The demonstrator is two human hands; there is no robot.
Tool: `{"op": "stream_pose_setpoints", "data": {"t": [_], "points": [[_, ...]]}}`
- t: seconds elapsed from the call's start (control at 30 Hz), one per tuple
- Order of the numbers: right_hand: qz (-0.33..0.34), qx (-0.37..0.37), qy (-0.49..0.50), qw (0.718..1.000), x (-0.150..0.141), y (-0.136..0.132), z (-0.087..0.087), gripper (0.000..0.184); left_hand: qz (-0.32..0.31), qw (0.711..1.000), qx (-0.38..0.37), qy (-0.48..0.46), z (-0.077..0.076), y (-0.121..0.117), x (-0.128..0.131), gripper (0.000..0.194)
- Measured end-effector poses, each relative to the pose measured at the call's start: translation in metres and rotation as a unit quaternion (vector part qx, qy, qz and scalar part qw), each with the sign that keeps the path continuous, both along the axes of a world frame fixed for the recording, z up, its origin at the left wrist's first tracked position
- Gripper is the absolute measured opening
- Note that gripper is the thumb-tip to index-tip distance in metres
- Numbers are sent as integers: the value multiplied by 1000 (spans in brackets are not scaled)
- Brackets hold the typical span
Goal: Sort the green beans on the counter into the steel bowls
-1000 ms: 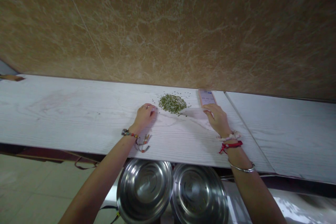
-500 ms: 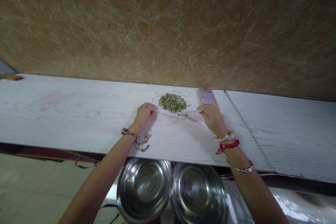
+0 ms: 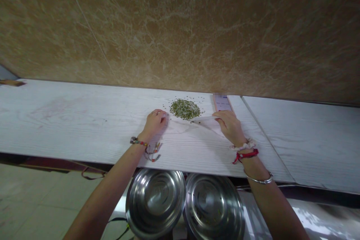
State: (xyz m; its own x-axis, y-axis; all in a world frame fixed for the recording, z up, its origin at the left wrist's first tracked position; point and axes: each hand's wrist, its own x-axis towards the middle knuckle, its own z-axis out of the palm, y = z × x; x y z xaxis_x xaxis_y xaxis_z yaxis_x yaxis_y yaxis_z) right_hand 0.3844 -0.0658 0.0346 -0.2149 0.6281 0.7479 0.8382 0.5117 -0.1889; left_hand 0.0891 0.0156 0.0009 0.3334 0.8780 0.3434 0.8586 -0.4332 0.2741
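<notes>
A small heap of green beans (image 3: pixel 185 108) lies on a thin white sheet (image 3: pixel 194 129) spread over the white wood-grain counter (image 3: pixel 70 120). My left hand (image 3: pixel 154 122) rests fingers curled on the sheet's left edge, just left of the heap. My right hand (image 3: pixel 230 125) pinches the sheet's right edge and lifts it slightly toward the heap. A phone in a pink case (image 3: pixel 222 102) lies just behind my right hand, against the wall.
Two steel bowls (image 3: pixel 155 202) (image 3: pixel 214 208) stand side by side below the counter's front edge. A brown marble-look wall rises behind the counter. A seam splits the counter to the right. A wooden object (image 3: pixel 11 82) pokes in at far left.
My right hand has raised the sheet's right edge and drawn it a little toward the bean heap. My left hand has stayed put.
</notes>
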Motion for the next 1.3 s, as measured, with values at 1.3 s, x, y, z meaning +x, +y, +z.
{"op": "stream_pose_setpoints", "data": {"t": [1.3], "points": [[23,-6,12,1000,5,1,-1,21,-19,1000,15,-14,-6,5,-3,30]]}}
